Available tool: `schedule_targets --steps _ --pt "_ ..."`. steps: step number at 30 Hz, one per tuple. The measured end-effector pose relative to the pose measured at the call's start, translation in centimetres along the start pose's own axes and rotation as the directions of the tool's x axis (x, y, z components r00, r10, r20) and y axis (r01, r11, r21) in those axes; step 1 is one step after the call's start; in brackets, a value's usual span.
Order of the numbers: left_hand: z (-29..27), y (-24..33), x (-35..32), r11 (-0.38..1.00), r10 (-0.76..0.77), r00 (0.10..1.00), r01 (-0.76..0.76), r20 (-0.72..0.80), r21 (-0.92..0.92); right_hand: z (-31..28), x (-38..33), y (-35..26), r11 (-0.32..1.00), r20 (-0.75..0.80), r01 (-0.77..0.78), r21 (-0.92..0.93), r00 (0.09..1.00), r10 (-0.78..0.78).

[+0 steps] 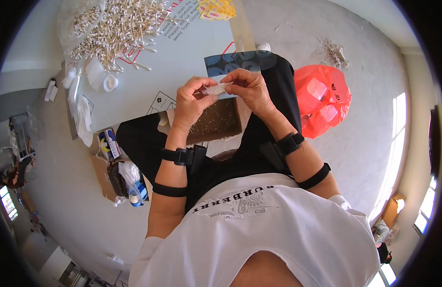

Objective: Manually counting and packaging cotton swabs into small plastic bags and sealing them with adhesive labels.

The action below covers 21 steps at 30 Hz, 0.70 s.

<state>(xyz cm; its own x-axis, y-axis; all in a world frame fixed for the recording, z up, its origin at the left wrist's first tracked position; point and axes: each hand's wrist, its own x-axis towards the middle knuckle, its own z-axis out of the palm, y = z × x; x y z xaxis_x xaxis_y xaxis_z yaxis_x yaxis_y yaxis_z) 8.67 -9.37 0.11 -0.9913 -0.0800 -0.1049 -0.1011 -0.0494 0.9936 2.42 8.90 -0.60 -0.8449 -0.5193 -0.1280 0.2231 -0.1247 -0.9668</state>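
Between my two hands is a small clear packet of cotton swabs [215, 89], its white tips bunched together. My left hand [193, 103] pinches its left end with thumb and fingers. At the other end, the thumb and forefinger of my right hand [252, 93] grip the packet's edge. Below it, between my knees, sits an open cardboard box [239, 117] with loose swabs inside. A large heap of loose cotton swabs [118, 38] lies on the grey-white table [139, 91] at the far left, partly under clear plastic.
A white roll [110, 83] stands near the table's left edge. Yellow printed packets [217, 8] lie at the back. A red plastic bag [321, 98] rests on the floor to the right. Down to the left is a carton [104, 179] of assorted items. Litter [333, 51] lies far right.
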Motion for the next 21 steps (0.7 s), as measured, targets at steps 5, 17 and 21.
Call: schedule_targets --steps 5,17,21 --pt "0.94 0.42 -0.23 0.967 0.158 0.987 -0.156 0.007 0.2 -0.19 -0.48 0.22 1.0 0.014 -0.01 0.011 1.0 0.009" --pt "1.03 0.5 -0.32 0.916 0.238 0.971 -0.224 -0.002 0.332 0.51 -0.89 -0.39 0.969 -0.048 0.032 -0.246 0.998 -0.045" --pt "0.97 0.23 -0.47 0.934 0.25 0.968 -0.233 -0.028 0.272 0.67 -0.88 -0.15 0.946 -0.011 0.169 -0.277 0.984 -0.178"
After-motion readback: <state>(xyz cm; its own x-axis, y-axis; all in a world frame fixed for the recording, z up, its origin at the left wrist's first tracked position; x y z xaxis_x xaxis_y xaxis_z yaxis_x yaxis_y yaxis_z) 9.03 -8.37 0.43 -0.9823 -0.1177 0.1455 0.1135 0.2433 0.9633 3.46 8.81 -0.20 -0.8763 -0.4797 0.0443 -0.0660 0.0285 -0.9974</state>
